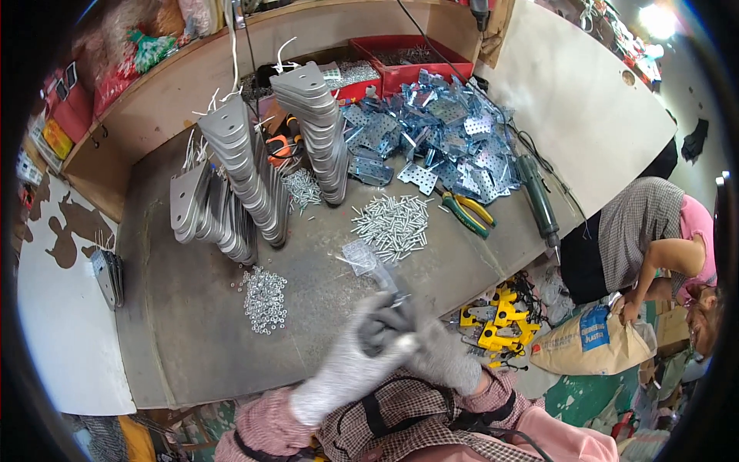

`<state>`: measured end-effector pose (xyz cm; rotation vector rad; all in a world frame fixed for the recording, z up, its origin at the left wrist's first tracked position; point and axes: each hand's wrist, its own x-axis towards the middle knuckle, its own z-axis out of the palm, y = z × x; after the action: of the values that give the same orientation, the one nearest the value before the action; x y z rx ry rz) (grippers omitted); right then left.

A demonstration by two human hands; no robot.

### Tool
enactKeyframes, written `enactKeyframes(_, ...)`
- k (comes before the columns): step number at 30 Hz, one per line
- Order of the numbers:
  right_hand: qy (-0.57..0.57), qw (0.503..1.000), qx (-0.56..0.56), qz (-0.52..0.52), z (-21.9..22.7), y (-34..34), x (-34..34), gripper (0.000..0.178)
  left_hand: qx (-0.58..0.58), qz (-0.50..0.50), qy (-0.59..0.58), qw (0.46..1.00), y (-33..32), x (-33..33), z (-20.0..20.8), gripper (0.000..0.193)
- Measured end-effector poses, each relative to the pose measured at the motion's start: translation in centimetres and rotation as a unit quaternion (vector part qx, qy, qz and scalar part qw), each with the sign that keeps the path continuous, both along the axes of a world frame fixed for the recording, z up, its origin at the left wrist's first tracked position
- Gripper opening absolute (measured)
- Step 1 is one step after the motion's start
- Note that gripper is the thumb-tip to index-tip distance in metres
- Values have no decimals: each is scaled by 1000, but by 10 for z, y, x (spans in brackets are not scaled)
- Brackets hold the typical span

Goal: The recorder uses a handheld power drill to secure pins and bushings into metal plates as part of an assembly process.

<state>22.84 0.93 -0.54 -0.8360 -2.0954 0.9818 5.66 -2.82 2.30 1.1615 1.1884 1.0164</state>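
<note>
Grey table point(192, 323) bearing stacked metal plates point(246, 177), perforated brackets point(439, 131), screws point(392, 223) and nuts point(264, 299). At its near edge, gloved left hand point(350, 362) and right hand point(443, 354) jointly grasp a small blurred part point(392, 304); steady both grips.
</note>
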Motion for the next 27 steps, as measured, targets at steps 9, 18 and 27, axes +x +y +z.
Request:
enactKeyframes(9,1,988,-8,-157,-41,16,-4,61,166,44,658,733,251,-12,-9,26)
enactKeyframes(18,18,992,39,-121,-36,33,19,54,110,75,331,934,55,-58,-11,26)
enactKeyframes(27,175,865,-458,106,3,29,-19,71,168,98,218,956,15,-42,17,43)
